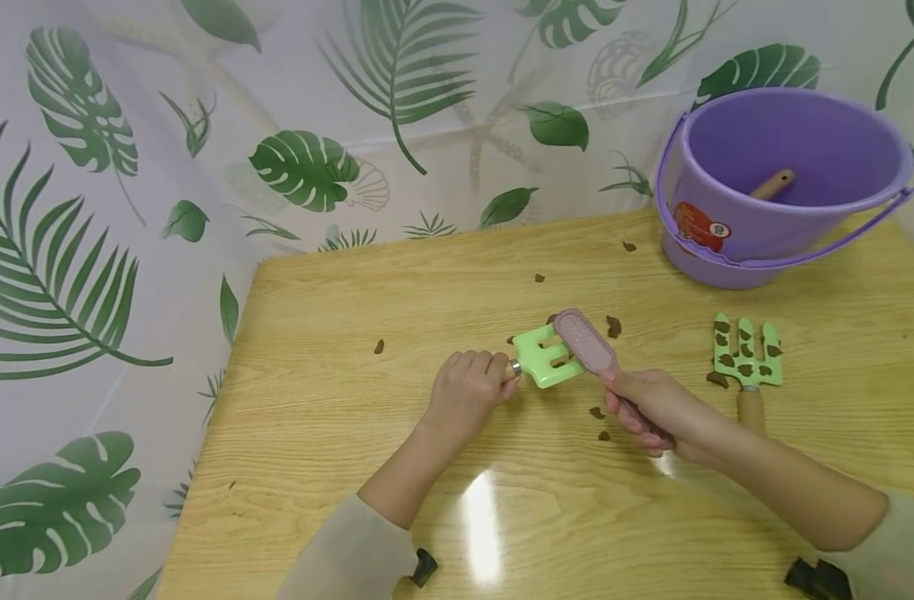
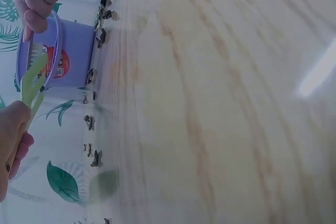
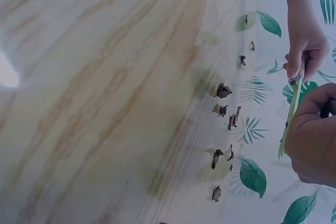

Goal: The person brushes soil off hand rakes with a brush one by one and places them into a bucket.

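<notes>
My left hand (image 1: 467, 392) grips the wooden handle of a small green garden fork (image 1: 535, 358), its tines pointing right above the table. In my right hand (image 1: 662, 410) is a mauve brush (image 1: 586, 340), held by its handle with the head lying across the fork's tines. White bristles (image 2: 37, 52) face the fork in the left wrist view. Brown bits show by the fork's tines. Seen edge-on in the right wrist view, the green fork (image 3: 292, 114) runs between both hands. The right hand hides the brush there.
A second green fork (image 1: 747, 350), dotted with brown flakes, lies at the right. Behind it stands a purple bucket (image 1: 786, 237) with a wooden handle (image 1: 773, 184) inside. Several brown flakes (image 1: 613, 326) are scattered over the wooden table (image 1: 314, 433). A leaf-print cloth (image 1: 299, 167) hangs behind.
</notes>
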`<state>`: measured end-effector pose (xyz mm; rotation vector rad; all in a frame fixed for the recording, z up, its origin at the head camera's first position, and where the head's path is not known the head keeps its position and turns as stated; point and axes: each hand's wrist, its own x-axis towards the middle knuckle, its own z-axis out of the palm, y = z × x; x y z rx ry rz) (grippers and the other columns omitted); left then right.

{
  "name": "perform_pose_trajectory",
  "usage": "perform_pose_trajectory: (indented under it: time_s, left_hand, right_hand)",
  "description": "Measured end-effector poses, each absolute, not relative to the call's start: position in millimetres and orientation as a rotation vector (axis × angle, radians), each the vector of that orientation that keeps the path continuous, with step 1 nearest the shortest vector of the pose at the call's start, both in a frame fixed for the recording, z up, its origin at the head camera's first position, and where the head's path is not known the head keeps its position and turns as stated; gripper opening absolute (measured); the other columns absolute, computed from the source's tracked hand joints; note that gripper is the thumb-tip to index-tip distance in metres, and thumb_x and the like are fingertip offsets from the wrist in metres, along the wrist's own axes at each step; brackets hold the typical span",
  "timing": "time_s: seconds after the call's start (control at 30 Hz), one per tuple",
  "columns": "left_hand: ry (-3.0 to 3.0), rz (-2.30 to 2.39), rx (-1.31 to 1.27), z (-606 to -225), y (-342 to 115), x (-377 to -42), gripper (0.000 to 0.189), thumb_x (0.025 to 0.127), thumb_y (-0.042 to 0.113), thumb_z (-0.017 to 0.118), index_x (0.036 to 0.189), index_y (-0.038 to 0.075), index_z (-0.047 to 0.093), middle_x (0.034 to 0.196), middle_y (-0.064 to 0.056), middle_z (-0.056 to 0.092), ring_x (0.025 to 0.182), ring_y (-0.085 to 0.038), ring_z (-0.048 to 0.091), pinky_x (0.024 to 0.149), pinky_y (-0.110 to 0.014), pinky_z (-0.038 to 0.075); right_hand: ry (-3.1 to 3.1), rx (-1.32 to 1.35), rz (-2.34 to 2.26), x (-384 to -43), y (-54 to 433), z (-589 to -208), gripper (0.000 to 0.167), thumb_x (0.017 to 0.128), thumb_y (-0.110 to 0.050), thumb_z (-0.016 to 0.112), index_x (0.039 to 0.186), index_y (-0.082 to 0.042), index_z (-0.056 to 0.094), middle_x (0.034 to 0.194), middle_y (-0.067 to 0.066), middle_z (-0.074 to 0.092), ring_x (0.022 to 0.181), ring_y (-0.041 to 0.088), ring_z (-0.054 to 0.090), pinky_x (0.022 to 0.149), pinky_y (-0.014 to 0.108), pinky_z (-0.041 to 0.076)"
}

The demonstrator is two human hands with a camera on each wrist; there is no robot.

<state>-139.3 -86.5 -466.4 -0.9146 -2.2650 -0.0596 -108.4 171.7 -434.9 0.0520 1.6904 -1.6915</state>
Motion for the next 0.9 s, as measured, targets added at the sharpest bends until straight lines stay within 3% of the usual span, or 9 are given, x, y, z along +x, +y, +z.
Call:
perform_pose_trajectory:
  time_s: [0.9]
  left_hand:
    - [-2.249, -0.112, -0.954, -471.0, -93.4, -139.2, 0.026, 0.076, 0.03, 0.078, 0.079, 0.007, 0.067, 0.066, 0.0, 0.064, 0.052, -0.009, 0.054, 0.049, -0.016, 0.042]
  right_hand:
    - [1.679, 0.16, -1.712, -116.9, 187.2, -441.0, 0.038, 0.103, -0.034, 0.035, 0.074, -0.013, 0.048, 0.051, -0.008, 0.041, 0.036, 0.003, 0.035, 0.035, 0.018, 0.032]
